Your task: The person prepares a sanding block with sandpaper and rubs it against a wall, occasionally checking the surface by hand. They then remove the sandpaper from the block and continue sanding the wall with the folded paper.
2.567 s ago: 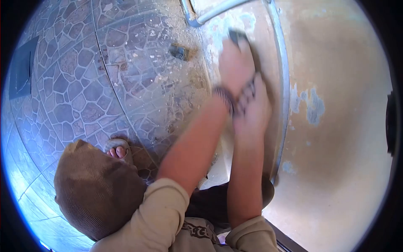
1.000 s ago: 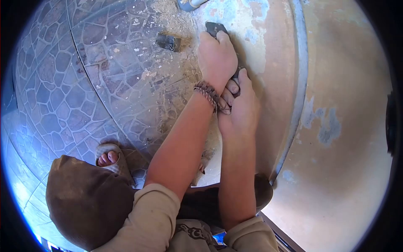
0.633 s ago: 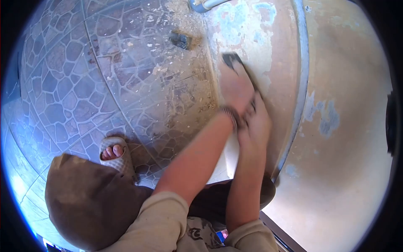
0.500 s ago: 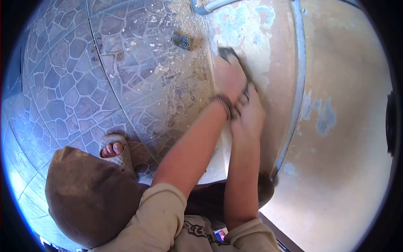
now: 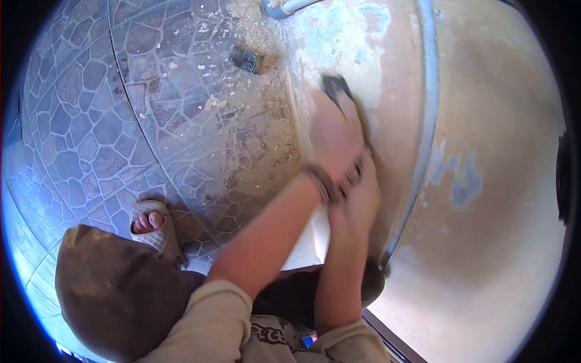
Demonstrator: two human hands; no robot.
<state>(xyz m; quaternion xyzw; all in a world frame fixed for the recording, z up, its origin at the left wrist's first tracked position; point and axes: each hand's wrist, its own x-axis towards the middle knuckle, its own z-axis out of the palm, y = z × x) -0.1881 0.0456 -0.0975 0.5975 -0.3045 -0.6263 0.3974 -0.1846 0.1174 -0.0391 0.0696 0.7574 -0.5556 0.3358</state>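
My left hand (image 5: 336,130), with a dark band at its wrist, is closed over the front part of a dark hand tool (image 5: 335,86). Just behind it, my right hand (image 5: 357,190) grips the rear of the same tool, its fingers curled. The tool's dark front end lies against the lower wall (image 5: 396,78), below a patch of peeled paint (image 5: 339,36). Most of the tool is hidden by my hands and motion blur, so its exact kind does not show.
Paint flakes and dust litter the stone-patterned floor (image 5: 97,121) along the wall's foot. A small dark block-like object (image 5: 245,59) lies there. A grey pipe (image 5: 296,6) is at the top, and a bluish-grey strip (image 5: 431,78) runs along the wall. My sandalled foot (image 5: 151,224) is at left.
Both hands have drawn the tool slightly back toward me along the wall. The view has shifted a little, and both hands keep their grip.
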